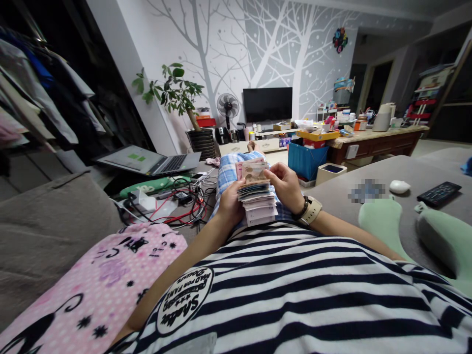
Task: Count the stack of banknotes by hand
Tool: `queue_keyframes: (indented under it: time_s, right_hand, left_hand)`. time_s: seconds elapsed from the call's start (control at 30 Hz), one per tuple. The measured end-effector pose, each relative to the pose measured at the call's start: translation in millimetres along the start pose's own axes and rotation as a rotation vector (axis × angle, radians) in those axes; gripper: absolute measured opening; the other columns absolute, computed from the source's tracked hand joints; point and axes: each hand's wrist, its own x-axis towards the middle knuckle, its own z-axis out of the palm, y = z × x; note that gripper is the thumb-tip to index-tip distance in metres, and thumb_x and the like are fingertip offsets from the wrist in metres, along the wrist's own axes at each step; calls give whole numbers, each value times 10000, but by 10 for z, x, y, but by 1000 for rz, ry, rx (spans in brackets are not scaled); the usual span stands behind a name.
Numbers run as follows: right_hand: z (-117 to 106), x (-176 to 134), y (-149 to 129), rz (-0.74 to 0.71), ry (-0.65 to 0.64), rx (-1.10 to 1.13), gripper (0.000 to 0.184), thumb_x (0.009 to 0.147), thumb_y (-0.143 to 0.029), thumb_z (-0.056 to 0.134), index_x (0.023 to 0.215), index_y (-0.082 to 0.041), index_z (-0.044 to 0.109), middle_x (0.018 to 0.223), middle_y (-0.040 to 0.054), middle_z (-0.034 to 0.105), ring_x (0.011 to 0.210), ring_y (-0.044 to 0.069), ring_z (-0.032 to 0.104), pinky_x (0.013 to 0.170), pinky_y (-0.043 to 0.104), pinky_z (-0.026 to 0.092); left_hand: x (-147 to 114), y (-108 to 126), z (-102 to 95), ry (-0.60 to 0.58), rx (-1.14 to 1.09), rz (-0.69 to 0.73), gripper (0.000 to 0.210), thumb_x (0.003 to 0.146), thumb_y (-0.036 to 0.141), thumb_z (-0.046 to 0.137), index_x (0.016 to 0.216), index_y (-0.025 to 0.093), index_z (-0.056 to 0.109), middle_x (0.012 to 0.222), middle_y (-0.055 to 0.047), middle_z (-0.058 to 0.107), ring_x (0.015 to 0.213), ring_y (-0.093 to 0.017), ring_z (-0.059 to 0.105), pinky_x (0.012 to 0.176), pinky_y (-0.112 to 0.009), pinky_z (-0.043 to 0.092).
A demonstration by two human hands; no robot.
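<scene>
A thick stack of banknotes (260, 202) lies fanned downward over my lap, with pale edges showing in layers. At its top a brownish banknote (255, 172) stands up, and a pinkish note (245, 168) shows behind it. My left hand (231, 200) is closed around the stack's left side, thumb on top. On the right, my right hand (285, 184) pinches the edge of the brownish note between thumb and fingers. A watch with a pale strap and a dark bead bracelet sit on the right wrist.
Left of my legs are an open laptop (155, 160), tangled cables (191, 201) and a pink patterned blanket (121, 265). A remote control (438, 193), a white mouse (399, 187) and a green neck pillow (381, 221) lie on the right. Ahead stands a blue bin (306, 160).
</scene>
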Motion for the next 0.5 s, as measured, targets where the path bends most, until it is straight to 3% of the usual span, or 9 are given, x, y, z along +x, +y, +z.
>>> queue_keyframes:
  time_s: [0.2,0.3,0.43,0.5]
  right_hand:
    - [-17,0,-50,-5,-22,-28,498,1023,-674,909,811,-290,673,748,-6,715,756,223,641,777,389,512]
    - [-18,0,-82,25,-24,-44,515,1020,-671,931,796,-291,665,735,-3,714,765,228,639,771,382,525]
    - [-30,13,-102,49,-9,-34,506,984,-689,927,797,-287,683,740,4,719,772,228,630,764,380,509]
    - [-45,26,-103,66,-19,-17,528,970,-724,929,804,-287,682,744,6,719,777,228,627,758,377,505]
  left_hand:
    - [7,30,-69,-17,-2,-72,407,960,315,926,1334,157,954,1156,-161,986,1111,-415,981,1012,-495,804]
    - [6,37,-75,11,9,-42,387,953,302,931,1315,167,949,1139,-144,989,1124,-411,982,1026,-505,805]
    - [-20,43,-66,11,52,30,216,910,286,1002,1088,189,926,1103,-145,987,1245,-452,968,1120,-543,789]
    - [-46,35,-50,9,88,82,210,925,304,1028,1086,217,926,1146,-139,997,1314,-466,957,1162,-572,780]
